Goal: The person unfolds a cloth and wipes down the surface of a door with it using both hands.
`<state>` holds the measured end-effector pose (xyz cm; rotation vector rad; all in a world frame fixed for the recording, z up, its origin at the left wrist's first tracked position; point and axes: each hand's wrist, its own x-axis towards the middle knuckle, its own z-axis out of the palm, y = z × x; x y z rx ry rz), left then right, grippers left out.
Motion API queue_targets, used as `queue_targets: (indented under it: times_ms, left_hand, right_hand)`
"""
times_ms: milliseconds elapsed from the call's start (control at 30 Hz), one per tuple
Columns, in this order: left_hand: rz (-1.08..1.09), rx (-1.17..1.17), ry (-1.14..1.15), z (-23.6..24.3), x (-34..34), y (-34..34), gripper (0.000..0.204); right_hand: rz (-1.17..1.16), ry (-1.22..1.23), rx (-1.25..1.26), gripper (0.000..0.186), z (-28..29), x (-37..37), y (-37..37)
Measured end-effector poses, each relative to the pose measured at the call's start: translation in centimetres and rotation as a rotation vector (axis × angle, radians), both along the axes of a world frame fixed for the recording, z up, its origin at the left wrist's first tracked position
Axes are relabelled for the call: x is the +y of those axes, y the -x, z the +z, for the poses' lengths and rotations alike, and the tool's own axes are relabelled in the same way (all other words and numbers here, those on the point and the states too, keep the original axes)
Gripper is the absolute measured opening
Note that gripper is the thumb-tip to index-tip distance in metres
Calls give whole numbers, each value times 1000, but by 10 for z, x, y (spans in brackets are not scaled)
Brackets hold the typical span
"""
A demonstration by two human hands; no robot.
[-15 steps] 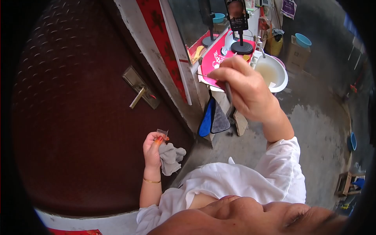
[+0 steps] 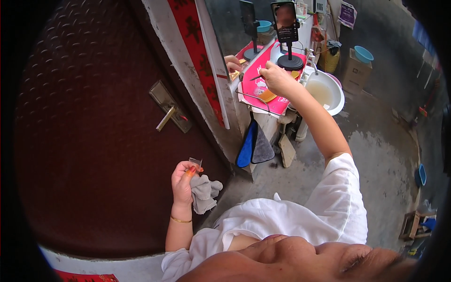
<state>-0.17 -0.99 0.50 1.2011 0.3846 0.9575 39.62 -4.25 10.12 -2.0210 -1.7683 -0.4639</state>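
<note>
My left hand (image 2: 182, 181) is closed in front of the brown door, pinching a small clear plastic piece (image 2: 196, 163) between thumb and fingers. A crumpled grey cloth (image 2: 203, 193) hangs from the same hand. My right hand (image 2: 279, 81) is stretched out over a pink-covered shelf (image 2: 247, 89), its fingers closed on a thin dark stick (image 2: 256, 77); the stick's kind cannot be made out. Below that hand lies an orange-yellow item (image 2: 267, 96) at the shelf's near part. A phone (image 2: 284, 26) stands upright on a round black base (image 2: 290, 62) just beyond.
A mirror (image 2: 218, 28) leans along the shelf's left side. Right of the shelf is a white washbasin (image 2: 336, 96) with cloudy water. Blue (image 2: 246, 146) and grey (image 2: 263, 149) cloths hang beneath. The door has a metal handle (image 2: 165, 117). A cardboard box (image 2: 355, 70) carries a blue basin (image 2: 363, 54).
My right hand has moved away from me and down toward the shelf, still holding the dark stick. More of the shelf's near end now shows. My left hand has barely moved.
</note>
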Motion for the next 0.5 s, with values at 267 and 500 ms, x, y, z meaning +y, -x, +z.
queue_targets:
  times_ms: [267,500]
  left_hand:
    - [8,44,12,4,-3,5,7]
    - [34,55,10,4,-5,3,4]
  right_hand:
    - [-33,103,154,24,-18,15,-17]
    - [64,-193,106,37,-17,2,-13]
